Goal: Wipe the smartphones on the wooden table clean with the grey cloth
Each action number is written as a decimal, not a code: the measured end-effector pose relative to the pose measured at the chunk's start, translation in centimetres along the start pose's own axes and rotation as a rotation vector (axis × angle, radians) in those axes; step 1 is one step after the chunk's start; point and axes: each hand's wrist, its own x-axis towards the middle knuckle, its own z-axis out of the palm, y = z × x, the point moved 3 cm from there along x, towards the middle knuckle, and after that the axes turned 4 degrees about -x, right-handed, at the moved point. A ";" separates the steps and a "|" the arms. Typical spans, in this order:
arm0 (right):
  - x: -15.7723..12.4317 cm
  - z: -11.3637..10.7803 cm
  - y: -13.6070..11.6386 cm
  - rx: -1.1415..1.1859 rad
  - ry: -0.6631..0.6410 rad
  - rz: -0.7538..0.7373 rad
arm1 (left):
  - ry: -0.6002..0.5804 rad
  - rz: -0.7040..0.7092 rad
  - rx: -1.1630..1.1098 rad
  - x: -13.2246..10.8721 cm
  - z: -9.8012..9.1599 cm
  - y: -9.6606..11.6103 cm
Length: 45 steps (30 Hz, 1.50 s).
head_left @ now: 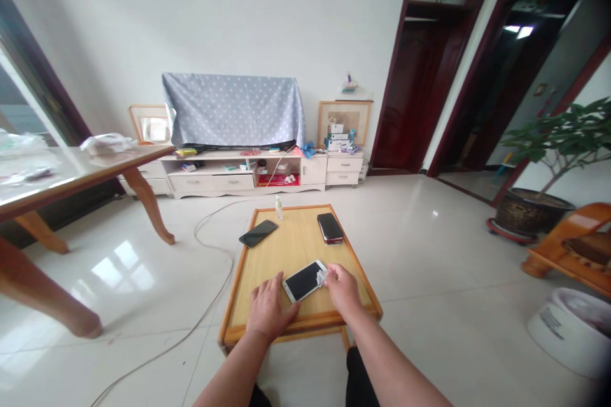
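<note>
A white phone with a dark screen lies flat and slanted near the front of a small wooden table. My left hand rests at its lower left, fingers apart, the thumb by the phone's near edge. In my right hand a crumpled white tissue is pinched, touching the screen's right end. Farther back on the left lies a black phone. At the right sits a stack of dark phones. A small clear spray bottle stands at the back edge.
A larger table is at the left, with a cable on the floor beside it. Beyond stands a low white cabinet under a cloth-covered shape. A white bucket and a potted plant are at the right.
</note>
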 end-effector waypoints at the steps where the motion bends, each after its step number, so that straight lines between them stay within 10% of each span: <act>1: -0.2 0.2 0.0 0.002 0.008 -0.013 | -0.003 0.001 0.005 0.0 0.0 0.0; 14: -1.4 -0.7 -2.8 -0.105 0.171 -0.098 | 0.018 0.032 0.025 -0.1 -0.2 -0.4; 22: -5.5 3.3 -4.1 -0.831 -0.232 -0.191 | 0.028 0.031 -0.007 -0.3 -0.5 -0.5; 28: -7.6 5.2 -6.5 -0.815 -0.461 -0.508 | -0.032 0.011 -0.007 -0.3 -0.6 -0.9; 36: -3.9 4.1 -5.7 -0.868 -0.292 -0.322 | -0.035 -0.011 -0.011 0.1 -0.6 -0.6; 41: -6.0 5.9 -6.8 -0.714 -0.519 -0.592 | -0.044 0.007 -0.014 0.2 -0.2 -1.0; 45: -4.6 6.0 -6.6 -0.758 -0.418 -0.431 | 0.004 0.008 -0.020 0.2 -0.1 -0.9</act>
